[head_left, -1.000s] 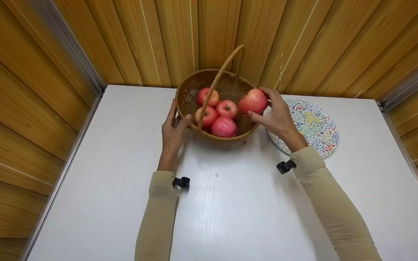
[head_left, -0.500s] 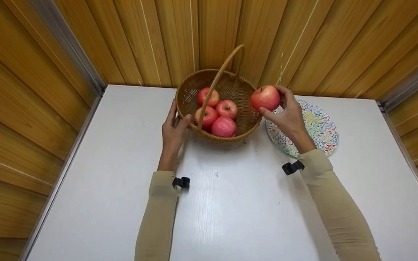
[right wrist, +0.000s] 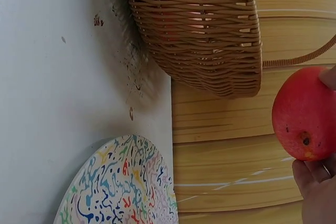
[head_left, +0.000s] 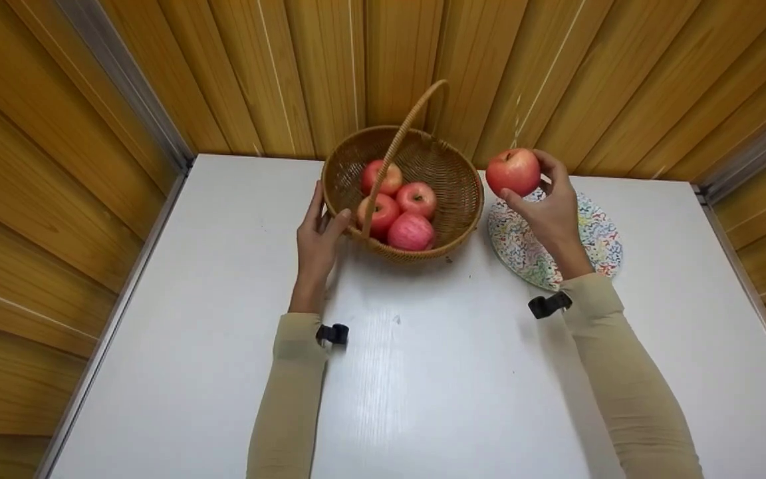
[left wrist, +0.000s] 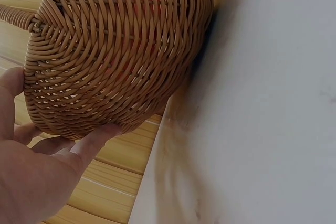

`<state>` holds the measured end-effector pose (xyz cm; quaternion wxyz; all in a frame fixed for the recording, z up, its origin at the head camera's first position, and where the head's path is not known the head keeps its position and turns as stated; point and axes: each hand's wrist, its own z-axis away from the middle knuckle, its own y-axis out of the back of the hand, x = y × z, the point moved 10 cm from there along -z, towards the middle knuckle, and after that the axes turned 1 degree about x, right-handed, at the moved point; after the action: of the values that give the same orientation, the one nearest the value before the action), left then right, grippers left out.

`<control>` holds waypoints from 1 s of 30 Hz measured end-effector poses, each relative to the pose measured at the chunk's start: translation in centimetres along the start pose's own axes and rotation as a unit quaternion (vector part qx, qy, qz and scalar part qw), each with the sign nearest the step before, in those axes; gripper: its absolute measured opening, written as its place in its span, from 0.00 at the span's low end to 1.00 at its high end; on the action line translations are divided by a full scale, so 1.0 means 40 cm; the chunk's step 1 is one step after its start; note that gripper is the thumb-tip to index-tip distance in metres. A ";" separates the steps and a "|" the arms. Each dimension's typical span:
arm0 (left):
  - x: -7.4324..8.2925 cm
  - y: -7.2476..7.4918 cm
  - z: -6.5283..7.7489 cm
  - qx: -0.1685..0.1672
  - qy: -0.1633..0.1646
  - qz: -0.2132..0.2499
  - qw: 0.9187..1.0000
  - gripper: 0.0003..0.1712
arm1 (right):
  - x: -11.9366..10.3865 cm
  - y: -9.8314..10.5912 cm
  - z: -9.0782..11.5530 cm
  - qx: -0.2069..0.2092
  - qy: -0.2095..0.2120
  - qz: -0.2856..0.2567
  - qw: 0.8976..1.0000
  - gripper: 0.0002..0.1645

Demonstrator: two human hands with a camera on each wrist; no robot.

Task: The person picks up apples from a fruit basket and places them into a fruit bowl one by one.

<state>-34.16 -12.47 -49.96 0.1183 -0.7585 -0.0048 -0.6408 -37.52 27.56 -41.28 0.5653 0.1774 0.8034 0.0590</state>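
A brown wicker basket [head_left: 459, 174] with an arched handle [head_left: 399, 136] stands by the back wall. Inside it lie several red apples [head_left: 416, 199]. My left hand [head_left: 318, 243] grips the basket's left side, its thumb at the rim; in the left wrist view its fingers [left wrist: 92, 142] curve against the outer weave. Another red apple [head_left: 513, 171] is in my right hand [head_left: 551, 209], held between thumb and fingers. It is raised above the back edge of a round multicolour-speckled plate [head_left: 599, 233], right of the basket. The right wrist view shows this apple's blossom end [right wrist: 306, 139].
Everything stands on a white table [head_left: 396, 372]. Yellow-brown wooden panels [head_left: 330, 60] rise directly behind the basket and at both sides. Small dark specks [right wrist: 98, 20] lie on the tabletop near the basket.
My right hand has lifted the apple out from the basket's right side and carried it right, toward the plate. The left hand and basket stay in place.
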 end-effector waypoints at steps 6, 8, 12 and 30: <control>-0.005 -0.001 0.001 -0.001 0.005 0.004 1.000 0.45 | 0.029 0.035 -0.012 0.022 -0.014 -0.029 0.999 0.49; -0.004 -0.001 0.002 0.000 0.004 0.007 1.000 0.45 | 0.039 0.045 -0.015 0.026 -0.017 -0.033 0.999 0.49; -0.006 0.000 0.002 0.001 0.005 0.014 1.000 0.45 | 0.058 0.063 -0.018 0.035 -0.025 -0.034 0.999 0.49; -0.005 0.001 0.004 -0.002 -0.001 0.004 1.000 0.45 | 0.170 0.116 -0.025 0.049 -0.100 0.018 0.994 0.53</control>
<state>-34.02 -12.46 -50.17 0.1196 -0.7597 -0.0004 -0.6392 -39.45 34.38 -45.59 0.6324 0.2250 0.7412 0.0117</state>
